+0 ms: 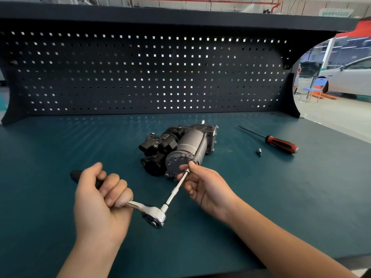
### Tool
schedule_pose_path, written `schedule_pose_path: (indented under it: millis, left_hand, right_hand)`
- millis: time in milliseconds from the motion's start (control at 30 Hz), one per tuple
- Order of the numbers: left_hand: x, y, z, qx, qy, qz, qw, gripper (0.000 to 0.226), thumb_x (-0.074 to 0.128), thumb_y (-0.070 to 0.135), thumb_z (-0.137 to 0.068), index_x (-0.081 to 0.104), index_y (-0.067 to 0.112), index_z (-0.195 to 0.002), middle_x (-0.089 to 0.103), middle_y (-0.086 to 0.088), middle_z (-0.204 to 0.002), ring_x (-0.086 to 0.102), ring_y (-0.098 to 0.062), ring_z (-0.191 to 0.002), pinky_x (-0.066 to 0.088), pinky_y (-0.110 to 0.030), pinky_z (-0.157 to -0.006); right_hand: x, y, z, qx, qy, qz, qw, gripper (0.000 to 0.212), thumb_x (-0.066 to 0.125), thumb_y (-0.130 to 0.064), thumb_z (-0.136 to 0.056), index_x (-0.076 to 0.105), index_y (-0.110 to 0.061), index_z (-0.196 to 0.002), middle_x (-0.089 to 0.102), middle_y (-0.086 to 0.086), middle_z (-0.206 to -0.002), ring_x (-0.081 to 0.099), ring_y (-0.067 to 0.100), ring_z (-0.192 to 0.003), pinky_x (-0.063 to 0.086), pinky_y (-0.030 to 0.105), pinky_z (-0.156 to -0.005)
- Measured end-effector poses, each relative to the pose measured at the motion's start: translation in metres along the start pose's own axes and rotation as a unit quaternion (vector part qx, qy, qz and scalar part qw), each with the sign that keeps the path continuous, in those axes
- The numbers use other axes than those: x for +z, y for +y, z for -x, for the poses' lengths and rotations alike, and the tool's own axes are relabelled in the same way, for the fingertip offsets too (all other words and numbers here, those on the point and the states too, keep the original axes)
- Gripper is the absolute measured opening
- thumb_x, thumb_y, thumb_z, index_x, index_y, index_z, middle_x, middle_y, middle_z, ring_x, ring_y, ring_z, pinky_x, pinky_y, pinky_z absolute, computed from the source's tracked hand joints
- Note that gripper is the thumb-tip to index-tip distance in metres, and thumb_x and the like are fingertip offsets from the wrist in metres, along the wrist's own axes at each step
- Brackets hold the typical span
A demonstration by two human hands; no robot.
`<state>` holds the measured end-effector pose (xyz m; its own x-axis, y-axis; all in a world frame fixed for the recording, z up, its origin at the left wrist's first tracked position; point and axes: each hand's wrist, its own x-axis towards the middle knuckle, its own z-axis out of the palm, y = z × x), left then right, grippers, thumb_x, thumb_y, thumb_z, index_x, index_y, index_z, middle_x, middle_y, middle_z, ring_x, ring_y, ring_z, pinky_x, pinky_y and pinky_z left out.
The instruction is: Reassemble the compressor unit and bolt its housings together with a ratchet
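Note:
The compressor unit [178, 146] lies on the green bench top [60, 149], its grey cylinder housing pointing toward me and black parts on its left. A chrome ratchet [154, 216] with a long extension bar [176, 189] reaches up to a bolt at the near end cap. My left hand [100, 199] grips the ratchet's black handle. My right hand [202, 183] pinches the far end of the extension bar where it meets the housing; the bolt head is hidden by my fingers.
A red-and-black screwdriver [279, 143] lies to the right of the compressor, with a small loose bolt [259, 152] near it. Another small part [153, 133] sits behind the unit. A dark pegboard [140, 73] walls off the bench's back.

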<state>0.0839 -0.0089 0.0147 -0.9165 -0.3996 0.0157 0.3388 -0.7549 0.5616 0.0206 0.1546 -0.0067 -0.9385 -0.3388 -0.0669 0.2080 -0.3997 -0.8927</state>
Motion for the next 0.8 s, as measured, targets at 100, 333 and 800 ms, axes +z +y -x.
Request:
schedule_pose_path:
  millis: [100,333,800]
  left_hand:
    - [-0.005,0.004,-0.010,-0.035,0.009,0.002,0.999,0.030,0.054,0.019,-0.081,0.034,0.020,-0.058,0.022,0.011,-0.041,0.022,-0.006,-0.029,0.019,-0.013,-0.028]
    - [-0.015,0.003,-0.011,-0.094,0.036,0.041,0.994,0.025,0.060,0.021,-0.063,0.038,0.018,-0.052,0.024,0.010,-0.043,0.024,-0.004,-0.029,0.019,-0.012,-0.030]
    - [-0.031,0.043,-0.023,0.010,0.018,-0.075,0.997,0.032,0.058,0.029,-0.083,0.037,0.022,-0.059,0.022,0.012,-0.037,0.021,-0.006,-0.026,0.015,-0.013,-0.026]
  right_hand:
    - [0.001,0.002,0.000,-0.022,0.013,0.034,0.999,0.025,0.045,-0.020,-0.098,0.062,-0.008,-0.085,0.068,0.003,-0.064,0.055,0.009,-0.043,0.044,0.015,-0.043]
    - [0.005,0.004,0.003,-0.061,0.030,0.110,0.992,0.025,0.045,-0.023,-0.098,0.059,-0.009,-0.082,0.062,-0.002,-0.053,0.056,0.010,-0.043,0.044,0.016,-0.043]
    - [0.057,0.026,-0.007,0.156,-0.037,0.091,0.983,0.018,0.044,-0.014,-0.099,0.046,-0.005,-0.084,0.063,0.008,-0.050,0.061,0.015,-0.041,0.049,0.018,-0.042]
